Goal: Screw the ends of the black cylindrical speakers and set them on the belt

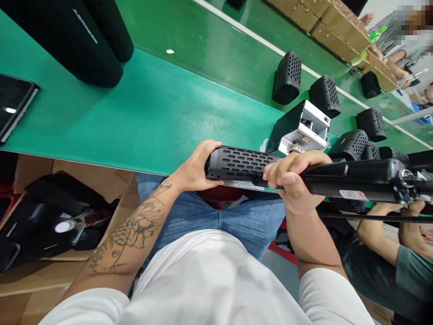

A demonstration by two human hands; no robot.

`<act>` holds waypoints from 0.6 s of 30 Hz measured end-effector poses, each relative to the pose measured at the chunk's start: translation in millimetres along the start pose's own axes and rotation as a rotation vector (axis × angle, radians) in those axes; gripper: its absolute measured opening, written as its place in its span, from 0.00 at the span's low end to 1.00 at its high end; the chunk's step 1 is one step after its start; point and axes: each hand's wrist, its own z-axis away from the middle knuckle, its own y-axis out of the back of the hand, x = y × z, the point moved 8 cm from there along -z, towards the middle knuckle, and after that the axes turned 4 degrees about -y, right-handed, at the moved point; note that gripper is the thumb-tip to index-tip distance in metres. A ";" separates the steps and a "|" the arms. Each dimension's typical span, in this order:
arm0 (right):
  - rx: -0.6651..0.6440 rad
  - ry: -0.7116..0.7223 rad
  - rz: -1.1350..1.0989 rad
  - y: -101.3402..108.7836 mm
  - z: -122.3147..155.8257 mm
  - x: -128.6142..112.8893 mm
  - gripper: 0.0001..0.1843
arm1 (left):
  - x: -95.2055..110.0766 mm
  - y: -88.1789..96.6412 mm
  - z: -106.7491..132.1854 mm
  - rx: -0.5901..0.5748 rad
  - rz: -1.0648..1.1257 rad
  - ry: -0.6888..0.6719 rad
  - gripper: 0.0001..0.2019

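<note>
A black housing with slotted holes (241,162) lies on its side at the front edge of the green table. My left hand (199,168) is wrapped round its left end. In my right hand (297,178) is a black electric screwdriver (355,178), held sideways with its nose pointing left. The nose meets the near right part of the housing; my fingers hide whether the bit touches a screw. Just behind my right hand stands a silver and black screw feeder (299,131).
Several similar perforated housings (288,77) stand on the conveyor (223,58) and at the right. Tall black cases (101,49) and a phone (15,106) are on the left. Cardboard boxes (331,27) line the far side. A co-worker's arms (380,230) are at the right.
</note>
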 end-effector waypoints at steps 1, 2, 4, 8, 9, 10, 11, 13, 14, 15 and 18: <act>-0.011 0.002 0.008 -1.8 -0.9 -0.4 0.19 | -0.2 0.1 0.2 0.001 0.007 0.002 0.62; -0.011 0.006 0.011 -3.2 -2.2 -0.9 0.20 | -0.1 0.3 0.3 0.004 0.013 0.001 0.61; -0.009 0.007 0.015 -5.8 -5.4 -1.1 0.23 | 1.0 1.2 0.2 0.011 0.018 -0.011 0.60; -0.059 -0.008 -0.001 -13.6 -8.7 1.7 0.24 | 2.3 1.8 0.2 0.010 0.007 -0.029 0.60; -0.070 -0.008 -0.006 -15.1 -7.9 1.7 0.23 | 2.1 1.7 0.4 0.006 -0.002 -0.029 0.60; -0.084 -0.005 -0.008 -16.7 -6.6 0.9 0.21 | 1.9 1.5 0.8 0.003 -0.013 -0.030 0.61; -0.095 0.003 -0.010 -17.5 -5.2 -1.1 0.20 | 1.7 1.5 1.3 0.003 -0.027 -0.031 0.61; -0.098 0.019 -0.008 -13.7 -3.7 -7.3 0.18 | 1.2 2.0 2.6 0.014 -0.054 -0.034 0.61; -0.078 0.045 -0.012 -6.6 -4.6 -12.2 0.18 | 1.0 2.6 3.3 0.024 -0.063 -0.038 0.61; -0.031 0.076 -0.010 5.5 -6.8 -17.2 0.17 | 0.9 3.1 4.0 0.035 -0.067 -0.043 0.60; 0.262 0.205 0.081 70.6 -17.9 -26.2 0.14 | 1.0 3.4 5.6 0.046 -0.069 -0.062 0.58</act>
